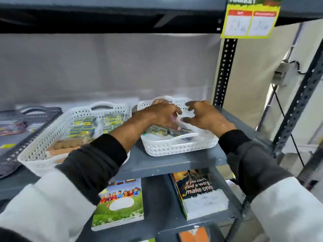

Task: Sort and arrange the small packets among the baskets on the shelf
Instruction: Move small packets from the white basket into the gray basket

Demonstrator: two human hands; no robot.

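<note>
Fingers (172, 117) of both hands spread, loose, over packets (160, 130) in right white basket (174, 147) (grip unclear).

Small white lattice basket (178, 145) w/ loop handles sits at right end of grey shelf (174, 163), near its front edge. Inside: blue-yellow small packets (158, 129), lying flat, partly hidden, count unclear. Left of it, just beside, larger white lattice basket (52, 130) angled, holding clear-wrapped bundles of yellow-blue packets (82, 126) toward its back. Farther left of that, grey basket (35, 112) w/ blurred multicolour packets (12, 125).
</note>
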